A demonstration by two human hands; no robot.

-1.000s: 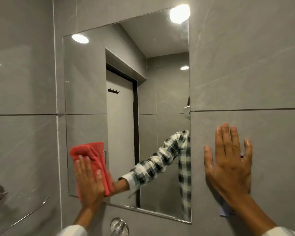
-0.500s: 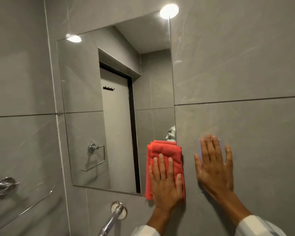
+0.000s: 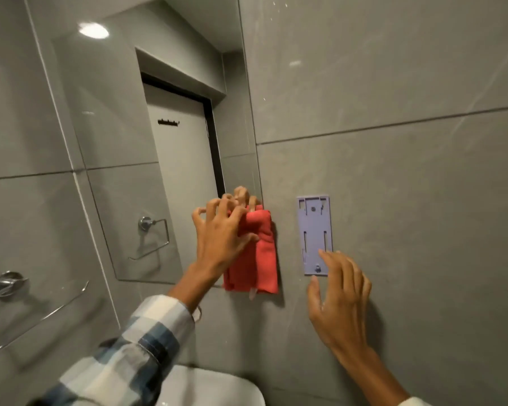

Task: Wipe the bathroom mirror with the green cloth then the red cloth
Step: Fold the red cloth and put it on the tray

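Observation:
The frameless mirror (image 3: 147,148) hangs on the grey tiled wall and fills the upper left of the head view. My left hand (image 3: 220,235) grips the red cloth (image 3: 260,259) with curled fingers at the mirror's lower right corner; the cloth hangs down crumpled over the mirror's edge onto the tile. My right hand (image 3: 339,291) has its fingers spread, close to the wall, to the right of the cloth and just below a lilac bracket. No green cloth is in view.
A lilac plastic wall bracket (image 3: 314,232) is fixed to the tile right of the mirror. A chrome towel holder (image 3: 9,285) sits on the left wall. The rim of a white basin (image 3: 217,388) shows at the bottom. The mirror reflects a door and a towel ring.
My left hand went from flat on the cloth to clutching it, and the cloth now hangs bunched. My right hand slid down off the bracket, which is now uncovered. The view dipped down.

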